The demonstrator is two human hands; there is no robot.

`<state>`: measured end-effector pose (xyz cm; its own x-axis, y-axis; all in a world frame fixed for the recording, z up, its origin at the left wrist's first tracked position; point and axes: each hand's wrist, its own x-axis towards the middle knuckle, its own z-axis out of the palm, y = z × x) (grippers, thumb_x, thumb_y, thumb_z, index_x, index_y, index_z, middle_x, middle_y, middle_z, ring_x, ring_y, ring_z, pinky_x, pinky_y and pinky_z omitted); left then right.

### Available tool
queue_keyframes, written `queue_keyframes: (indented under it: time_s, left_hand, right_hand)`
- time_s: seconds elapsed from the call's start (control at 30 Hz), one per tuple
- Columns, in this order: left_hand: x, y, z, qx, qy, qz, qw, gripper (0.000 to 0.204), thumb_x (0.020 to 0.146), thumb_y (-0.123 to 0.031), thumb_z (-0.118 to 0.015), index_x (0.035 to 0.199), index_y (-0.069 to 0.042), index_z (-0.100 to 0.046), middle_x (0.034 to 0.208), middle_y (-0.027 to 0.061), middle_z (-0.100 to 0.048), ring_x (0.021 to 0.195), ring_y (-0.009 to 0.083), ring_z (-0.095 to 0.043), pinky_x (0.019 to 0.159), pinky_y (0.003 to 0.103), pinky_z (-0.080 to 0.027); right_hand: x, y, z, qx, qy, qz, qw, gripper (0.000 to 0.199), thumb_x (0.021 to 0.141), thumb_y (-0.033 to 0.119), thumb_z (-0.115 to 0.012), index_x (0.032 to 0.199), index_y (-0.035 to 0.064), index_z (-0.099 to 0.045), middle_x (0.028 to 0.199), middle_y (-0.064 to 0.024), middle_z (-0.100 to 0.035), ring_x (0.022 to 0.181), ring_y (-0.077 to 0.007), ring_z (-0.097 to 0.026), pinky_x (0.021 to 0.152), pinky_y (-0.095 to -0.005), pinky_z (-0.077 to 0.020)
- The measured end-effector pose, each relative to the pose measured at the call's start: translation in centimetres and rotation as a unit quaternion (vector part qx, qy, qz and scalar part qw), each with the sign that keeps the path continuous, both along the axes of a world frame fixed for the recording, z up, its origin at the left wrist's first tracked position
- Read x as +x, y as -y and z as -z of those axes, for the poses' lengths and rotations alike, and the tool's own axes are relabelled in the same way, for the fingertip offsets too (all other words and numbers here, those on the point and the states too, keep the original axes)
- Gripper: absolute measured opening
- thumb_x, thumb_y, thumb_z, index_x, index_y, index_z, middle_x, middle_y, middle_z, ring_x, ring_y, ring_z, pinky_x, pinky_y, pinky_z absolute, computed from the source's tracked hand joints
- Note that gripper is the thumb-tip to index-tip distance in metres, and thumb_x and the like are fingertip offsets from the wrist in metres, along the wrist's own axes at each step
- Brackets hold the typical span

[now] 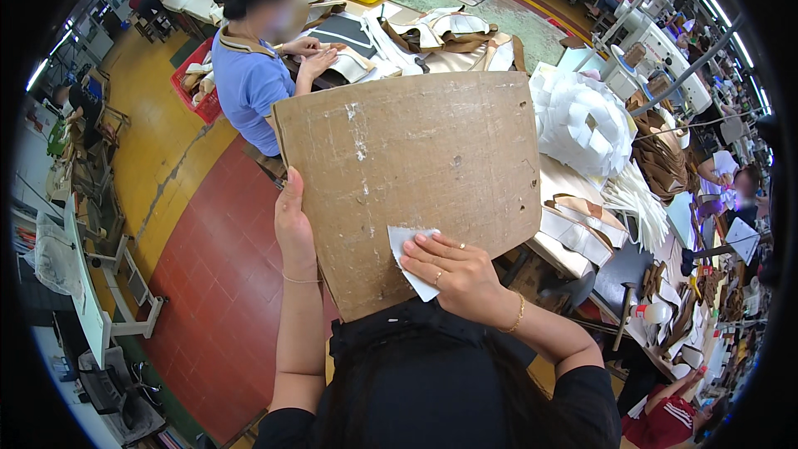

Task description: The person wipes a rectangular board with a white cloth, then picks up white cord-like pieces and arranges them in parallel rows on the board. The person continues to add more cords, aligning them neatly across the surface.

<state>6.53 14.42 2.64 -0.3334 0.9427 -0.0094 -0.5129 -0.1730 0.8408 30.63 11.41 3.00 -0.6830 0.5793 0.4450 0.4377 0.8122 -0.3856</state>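
Observation:
A brown, scuffed cardboard-like board (420,158) with white scratches and smears is held up in front of me. My left hand (294,220) grips its left edge, thumb along the near face and fingers hidden behind. Against the lower part of the board, my right hand (453,274) presses a small white piece of sheet (407,254), its fingers lying over it. Whether that piece is paper or cloth I cannot tell. The thumb of my right hand is mostly hidden.
A co-worker in a blue shirt (249,79) works at the table beyond the board's upper left. On the right stand a stack of white pieces (582,120), cut brown and white parts (586,220), and a hammer (625,316). A red crate (195,83) sits on the floor.

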Motion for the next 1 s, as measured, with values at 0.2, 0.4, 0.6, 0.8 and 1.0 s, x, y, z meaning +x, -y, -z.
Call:
queue_keyframes:
  time_s: [0.2, 0.4, 0.6, 0.8, 1.0]
  left_hand:
    - [-1.9, -0.2, 0.1, -0.011, -0.008, 0.007, 1.0, 0.051, 0.1, -0.038, -0.047, 0.13, 0.003, -0.049, 0.123, 0.0134, -0.059, 0.106, 0.0216, -0.062, 0.089, 0.033, -0.051]
    - [-2.0, 0.6, -1.0, -0.058, -0.023, 0.051, 0.997, 0.05, 0.1, -0.037, -0.045, 0.131, 0.003, -0.048, 0.122, 0.0141, -0.06, 0.105, 0.022, -0.062, 0.089, 0.033, -0.052]
    - [-2.7, 1.2, -0.8, -0.03, 0.008, -0.025, 0.999, 0.051, 0.099, -0.039, -0.049, 0.125, 0.004, -0.053, 0.116, 0.0134, -0.063, 0.097, 0.0199, -0.065, 0.082, 0.031, -0.053]
    - [-4.2, 1.3, 1.0, -0.035, -0.006, -0.063, 0.997, 0.05, 0.099, -0.038, -0.049, 0.124, 0.004, -0.053, 0.115, 0.0131, -0.063, 0.098, 0.0207, -0.065, 0.083, 0.032, -0.054]
    - [-4.6, 2.1, -0.7, -0.02, -0.007, 0.004, 1.0, 0.05, 0.1, -0.037, -0.044, 0.132, 0.001, -0.047, 0.122, 0.0143, -0.06, 0.105, 0.0241, -0.062, 0.087, 0.035, -0.052]
  right_hand:
    - [3.5, -1.7, -3.5, -0.389, 0.08, -0.168, 0.902, 0.037, 0.078, 0.008, -0.069, 0.114, 0.0175, -0.069, 0.107, -0.0142, -0.069, 0.091, -0.0289, -0.069, 0.079, -0.0337, -0.0546]
    - [1.7, -11.3, -6.4, -0.04, -0.113, 0.073, 0.99, 0.039, 0.079, -0.003, -0.06, 0.114, 0.0137, -0.068, 0.111, -0.0126, -0.067, 0.094, -0.0308, -0.067, 0.082, -0.0357, -0.0546]
    - [-0.1, -6.1, -1.0, 0.063, -0.006, 0.035, 0.997, 0.045, 0.072, -0.01, -0.055, 0.11, 0.0086, -0.07, 0.121, -0.0084, -0.065, 0.117, -0.0226, -0.06, 0.103, -0.0369, -0.0453]
    - [3.6, 0.1, -0.3, -0.188, 0.1, -0.134, 0.968, 0.039, 0.078, 0.002, -0.062, 0.115, 0.0139, -0.068, 0.119, -0.0081, -0.066, 0.113, -0.0223, -0.061, 0.099, -0.0342, -0.0471]
    - [4.1, -12.0, -6.9, -0.054, -0.05, 0.094, 0.993, 0.031, 0.083, 0.007, -0.061, 0.109, 0.0195, -0.072, 0.115, -0.0103, -0.066, 0.1, -0.0275, -0.066, 0.084, -0.0347, -0.0535]
